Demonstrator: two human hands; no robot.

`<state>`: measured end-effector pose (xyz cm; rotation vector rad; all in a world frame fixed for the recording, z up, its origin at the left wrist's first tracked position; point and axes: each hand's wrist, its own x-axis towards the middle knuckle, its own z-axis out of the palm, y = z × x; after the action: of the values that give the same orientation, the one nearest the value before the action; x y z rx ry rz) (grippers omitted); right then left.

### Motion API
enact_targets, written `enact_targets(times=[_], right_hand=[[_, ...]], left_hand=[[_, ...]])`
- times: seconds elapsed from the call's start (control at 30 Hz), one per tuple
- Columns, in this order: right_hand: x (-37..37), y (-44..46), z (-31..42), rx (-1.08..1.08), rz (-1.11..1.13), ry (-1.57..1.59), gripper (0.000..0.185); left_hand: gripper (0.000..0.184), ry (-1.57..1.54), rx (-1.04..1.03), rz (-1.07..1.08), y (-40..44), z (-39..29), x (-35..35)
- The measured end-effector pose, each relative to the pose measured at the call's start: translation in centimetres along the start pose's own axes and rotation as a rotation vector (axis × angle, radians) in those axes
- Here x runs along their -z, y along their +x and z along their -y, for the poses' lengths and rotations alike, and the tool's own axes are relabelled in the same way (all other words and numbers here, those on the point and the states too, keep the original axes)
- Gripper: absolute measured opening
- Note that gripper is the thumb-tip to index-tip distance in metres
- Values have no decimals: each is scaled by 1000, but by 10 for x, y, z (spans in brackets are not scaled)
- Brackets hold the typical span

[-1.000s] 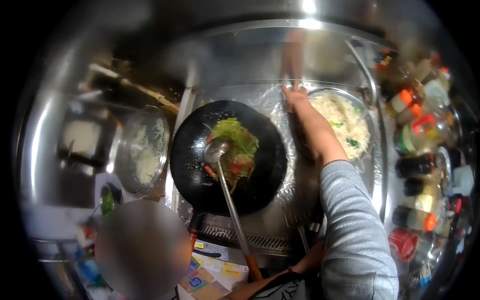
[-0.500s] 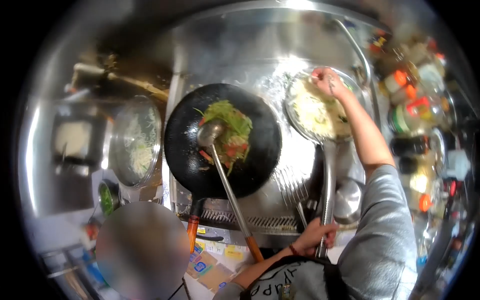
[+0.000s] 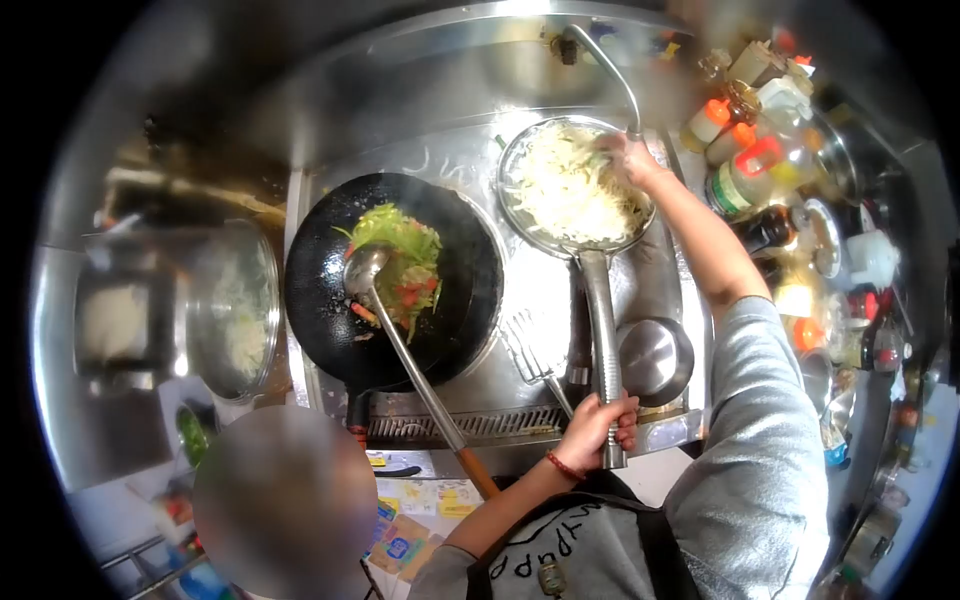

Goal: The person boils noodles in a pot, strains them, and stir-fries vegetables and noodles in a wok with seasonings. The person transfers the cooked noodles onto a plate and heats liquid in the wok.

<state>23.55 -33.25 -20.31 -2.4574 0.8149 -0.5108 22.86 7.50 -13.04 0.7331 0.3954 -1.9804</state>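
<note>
My left hand (image 3: 598,428) is wrapped around the long metal handle of a round strainer (image 3: 594,300). Pale shredded strips (image 3: 575,185), perhaps shredded vegetable or noodles, fill the strainer above the steel stove top. At its upper right rim is my right hand (image 3: 632,162), its fingertips blurred over the strips; I cannot make out whether they hold any. Left of the strainer stands a black wok (image 3: 320,300) containing green strips and red pieces (image 3: 410,265). A ladle (image 3: 405,345) rests in the wok, its wooden handle end sticking out toward me.
A metal fork-like tool (image 3: 528,350) and a round metal pot (image 3: 652,360) are near the strainer handle. A curved tap pipe (image 3: 610,70) arches behind. Sauce bottles (image 3: 742,182) crowd the right side. A bowl of pale shreds (image 3: 240,320) is at left. A blurred round patch hides the lower left.
My view has shifted, so the wok and strainer appear farther left. My right hand has moved from over the strips to the strainer's right rim. My left hand keeps hold of the handle.
</note>
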Motion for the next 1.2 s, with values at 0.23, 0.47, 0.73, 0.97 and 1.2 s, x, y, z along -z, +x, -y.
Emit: enact_targets(times=[0.23,0.47,0.73,0.97,1.2], right_hand=[[-19,2,49,113,236,-155,56],[-84,28,-7,-38,519,-149,43],[36,3,14,-291,-131,444,25],[59,10,36,-506,-355,777,39],[49,-7,20,-626,144,671,81]], left_hand=[[15,-13,-7,2,8,11,-2],[18,43,-62,-31,6,8,-9],[16,5,-41,9,12,12,-2],[18,-9,-19,-39,11,11,-5],[16,30,-22,-60,11,11,-9]])
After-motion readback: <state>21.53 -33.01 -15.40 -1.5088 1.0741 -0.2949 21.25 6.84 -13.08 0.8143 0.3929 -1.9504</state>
